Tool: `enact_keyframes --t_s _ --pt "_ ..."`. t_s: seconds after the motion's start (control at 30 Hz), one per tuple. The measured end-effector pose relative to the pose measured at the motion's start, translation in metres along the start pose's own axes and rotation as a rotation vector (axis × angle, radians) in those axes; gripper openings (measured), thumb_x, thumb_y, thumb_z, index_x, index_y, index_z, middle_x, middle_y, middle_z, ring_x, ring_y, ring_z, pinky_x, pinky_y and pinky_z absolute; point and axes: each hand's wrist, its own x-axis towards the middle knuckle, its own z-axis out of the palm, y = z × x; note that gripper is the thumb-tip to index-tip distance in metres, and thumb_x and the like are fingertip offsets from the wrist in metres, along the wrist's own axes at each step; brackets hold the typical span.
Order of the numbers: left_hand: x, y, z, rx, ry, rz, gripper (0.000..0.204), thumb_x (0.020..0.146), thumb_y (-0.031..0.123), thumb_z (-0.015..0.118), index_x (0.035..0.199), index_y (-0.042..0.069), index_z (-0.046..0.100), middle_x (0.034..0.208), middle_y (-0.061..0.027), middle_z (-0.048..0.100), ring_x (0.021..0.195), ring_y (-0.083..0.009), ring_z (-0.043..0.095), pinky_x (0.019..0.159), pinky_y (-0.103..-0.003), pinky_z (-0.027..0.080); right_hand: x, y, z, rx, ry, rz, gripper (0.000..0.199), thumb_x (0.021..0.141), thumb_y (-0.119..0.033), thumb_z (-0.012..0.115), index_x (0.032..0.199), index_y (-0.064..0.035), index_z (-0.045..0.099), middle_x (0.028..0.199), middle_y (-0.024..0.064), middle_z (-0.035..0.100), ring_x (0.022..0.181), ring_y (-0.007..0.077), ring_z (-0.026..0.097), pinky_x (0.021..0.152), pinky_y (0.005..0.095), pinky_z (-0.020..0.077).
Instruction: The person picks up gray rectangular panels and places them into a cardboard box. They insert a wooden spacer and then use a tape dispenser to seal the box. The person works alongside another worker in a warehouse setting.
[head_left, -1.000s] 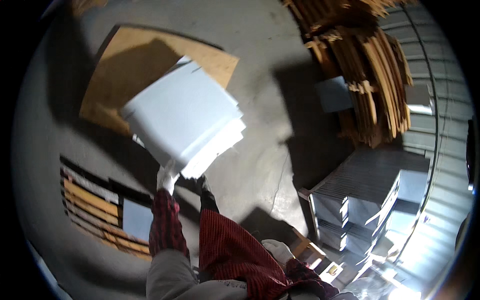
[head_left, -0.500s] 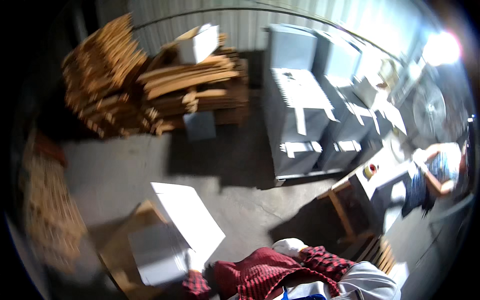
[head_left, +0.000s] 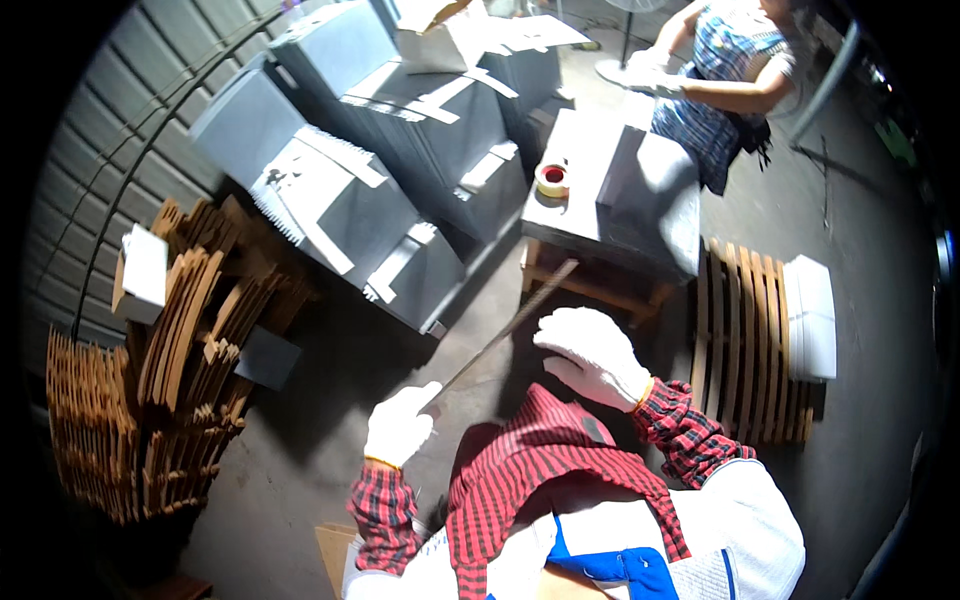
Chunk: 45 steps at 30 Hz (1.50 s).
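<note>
My left hand (head_left: 399, 427), in a white glove, grips the near end of a thin, flat board (head_left: 505, 332) between thumb and fingers. The board shows almost edge-on as a narrow grey-brown strip slanting up toward the worktable (head_left: 676, 226). My right hand (head_left: 592, 358), gloved too, is raised beside the board with its fingers stretched out, seemingly apart from it. On the worktable stand a roll of tape (head_left: 552, 179) and an upright grey panel or box (head_left: 622, 166).
Beyond the worktable is another person (head_left: 725, 95) in white gloves. Grey flattened-box stacks (head_left: 345, 215) stand ahead, brown cardboard stacks (head_left: 190, 370) at left. To the right, a slatted wooden stack (head_left: 745, 340) has a white box (head_left: 810, 320) on it.
The view has swung right, toward the worktable. My left hand, earlier at the white-and-grey board on the left, now holds a board up before me. My right hand has risen from my lap.
</note>
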Motion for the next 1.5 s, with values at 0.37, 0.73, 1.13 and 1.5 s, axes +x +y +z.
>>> enact_keyframes --t_s 0.37,0.73,1.13,1.5 --pt "0.236 0.101 -0.048 -0.048 -0.285 0.805 0.036 0.087 0.008 0.072 0.122 0.013 0.07 0.085 -0.0093 0.07 0.066 -0.0222 0.067 0.062 -0.031 0.054 0.008 0.066 -0.13 -0.503 -0.221 0.525 0.053 0.074 -0.022 0.081 0.125 -0.0183 0.066 0.1 0.009 0.072 0.09 0.0304 0.068 0.08 0.0432 0.0534" --pt "0.441 0.183 -0.072 0.05 -0.417 1.112 0.025 0.089 0.018 0.07 0.112 0.009 0.073 0.084 -0.0124 0.071 0.072 -0.0281 0.07 0.068 -0.034 0.055 0.072 0.126 -0.203 -0.558 -0.071 0.584 0.022 0.083 -0.016 0.071 0.104 -0.0123 0.077 0.094 0.0094 0.073 0.089 0.0304 0.069 0.082 0.0372 0.0547" --pt "0.498 0.235 -0.055 0.469 -0.378 1.103 0.038 0.079 0.037 0.072 0.098 0.004 0.075 0.077 -0.0192 0.07 0.072 -0.0357 0.07 0.07 -0.042 0.054 0.088 0.189 -0.216 -0.475 -0.276 1.17 0.037 0.089 -0.021 0.057 0.123 -0.0187 0.072 0.108 0.0133 0.074 0.095 0.0326 0.07 0.087 0.0387 0.055" --pt "0.516 0.247 -0.018 0.544 -0.184 1.044 0.038 0.08 0.016 0.07 0.116 0.006 0.071 0.097 -0.0148 0.072 0.088 -0.0318 0.071 0.078 -0.038 0.056 0.05 0.233 -0.191 -0.741 0.282 0.469 0.024 0.09 -0.016 0.062 0.11 -0.0144 0.076 0.098 0.0086 0.076 0.089 0.0273 0.073 0.084 0.0369 0.0568"
